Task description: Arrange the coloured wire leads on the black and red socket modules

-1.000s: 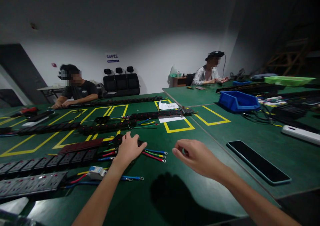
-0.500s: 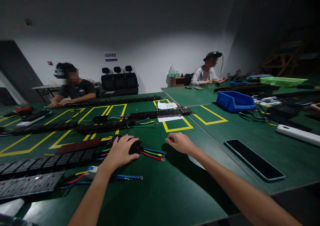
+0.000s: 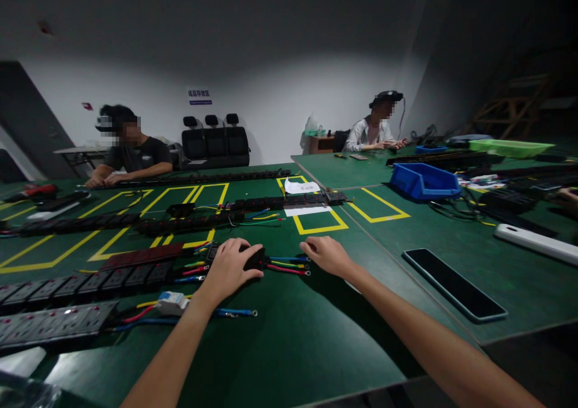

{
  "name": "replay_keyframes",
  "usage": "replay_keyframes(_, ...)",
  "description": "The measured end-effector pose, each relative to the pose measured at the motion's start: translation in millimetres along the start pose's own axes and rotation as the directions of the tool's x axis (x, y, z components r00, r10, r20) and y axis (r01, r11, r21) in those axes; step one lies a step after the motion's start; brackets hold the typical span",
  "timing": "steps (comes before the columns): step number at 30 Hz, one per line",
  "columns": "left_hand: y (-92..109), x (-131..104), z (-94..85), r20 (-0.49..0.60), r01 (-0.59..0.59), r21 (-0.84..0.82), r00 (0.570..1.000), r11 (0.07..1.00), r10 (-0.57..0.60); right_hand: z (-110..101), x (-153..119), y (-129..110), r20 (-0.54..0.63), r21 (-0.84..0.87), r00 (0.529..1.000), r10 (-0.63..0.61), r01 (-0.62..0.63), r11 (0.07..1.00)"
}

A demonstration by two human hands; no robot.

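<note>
My left hand (image 3: 232, 266) is wrapped over a black box-shaped module (image 3: 255, 259), its thumb along the near side; the palm hides much of it. Blue, yellow-green and red wires (image 3: 286, 266) with ring terminals stick out from the module's right end. Close behind those terminals is my right hand (image 3: 329, 255), its fingers curled; what they hold, if anything, is hidden. More coloured wires (image 3: 195, 269) lie left of the module, beside a black socket strip (image 3: 103, 286). A nearer socket strip (image 3: 58, 328) has a white-and-blue breaker (image 3: 172, 302) on its wires.
A phone (image 3: 454, 284) lies right of my right arm. Beyond it are a white bar (image 3: 537, 244) and a blue bin (image 3: 424, 182). More strips (image 3: 189, 224) lie across yellow tape outlines. Two people (image 3: 135, 146) sit at the far side; another person's hand (image 3: 569, 198) shows at the right edge.
My left hand and the black module have moved right, bringing the wire terminals up to my right hand. My right hand stays curled in nearly the same place.
</note>
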State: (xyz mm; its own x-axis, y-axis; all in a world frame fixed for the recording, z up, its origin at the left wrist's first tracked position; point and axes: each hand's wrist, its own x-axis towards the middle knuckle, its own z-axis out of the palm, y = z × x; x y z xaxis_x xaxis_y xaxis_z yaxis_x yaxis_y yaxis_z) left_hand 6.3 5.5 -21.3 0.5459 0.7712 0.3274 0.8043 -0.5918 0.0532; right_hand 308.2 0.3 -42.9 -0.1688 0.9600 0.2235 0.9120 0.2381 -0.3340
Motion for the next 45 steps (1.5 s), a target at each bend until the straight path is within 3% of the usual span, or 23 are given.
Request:
replay_keyframes(13, 9, 1, 8.7, -0.117, 0.039, -0.003, 0.992, 0.999, -0.039, -5, 1, 4, 0.028, 0.178, 1.0, 0.015, -0.02, 0.984)
replay_keyframes(20, 10, 2, 5.7, -0.164, 0.078, -0.022, 0.983, 0.997, -0.081, -1, 6, 13, -0.069, 0.377, 0.997, 0.042, -0.013, 0.926)
replay_keyframes(26, 9, 2, 5.9, -0.253, 0.112, -0.032, 0.96, 0.993, -0.117, 1, 8, 13, 0.023, 0.663, 0.988, 0.153, -0.13, 0.738)
replay_keyframes(32, 9, 1, 6.8, -0.25, 0.112, -0.036, 0.961, 0.993, -0.118, -5, 8, 5, 0.09, 0.844, 0.975, 0.204, -0.184, 0.504)
replay_keyframes(45, 13, 1, 6.0, -0.267, 0.071, 0.019, 0.962, 0.997, -0.064, -2, 7, -1, 0.16, 0.892, 0.949, 0.272, -0.257, 0.373)
